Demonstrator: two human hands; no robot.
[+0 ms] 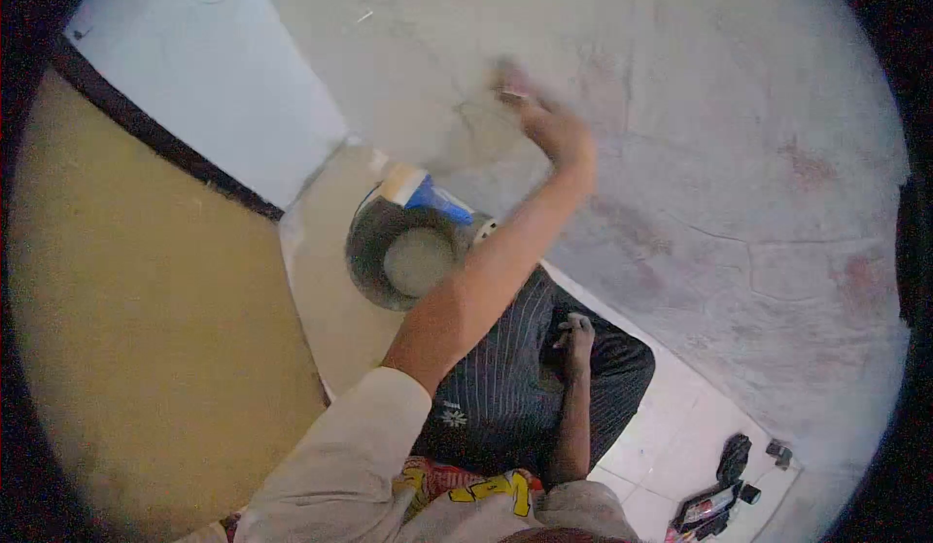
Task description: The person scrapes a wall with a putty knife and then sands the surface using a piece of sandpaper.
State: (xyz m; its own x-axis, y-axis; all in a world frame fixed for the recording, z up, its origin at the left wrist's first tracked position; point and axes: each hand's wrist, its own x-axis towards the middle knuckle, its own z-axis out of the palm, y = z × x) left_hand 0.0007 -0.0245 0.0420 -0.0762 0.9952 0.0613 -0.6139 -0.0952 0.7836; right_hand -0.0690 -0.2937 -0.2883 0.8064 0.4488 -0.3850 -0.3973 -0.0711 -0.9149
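My left hand (542, 116) reaches up to a patchy grey wall (700, 184). It is blurred, its fingers closed around a small reddish-brown object that I cannot make out. Under the left forearm stands a dark bucket (367, 261) with grey-green contents. Across the bucket's far rim lies a wide tool with a blue part (437, 199) and a cream end (400, 184). My right hand (577, 334), dusty at the fingers, rests over the dark striped trousers (501, 358) with its fingers loosely bent and apart, holding nothing.
A white panel (194, 67) with a dark lower edge stands at the upper left, beside a yellowish-brown surface (155, 300). Several dark items (714, 506) lie at the lower right on white floor tiles (656, 446). A white ledge runs along the wall's foot.
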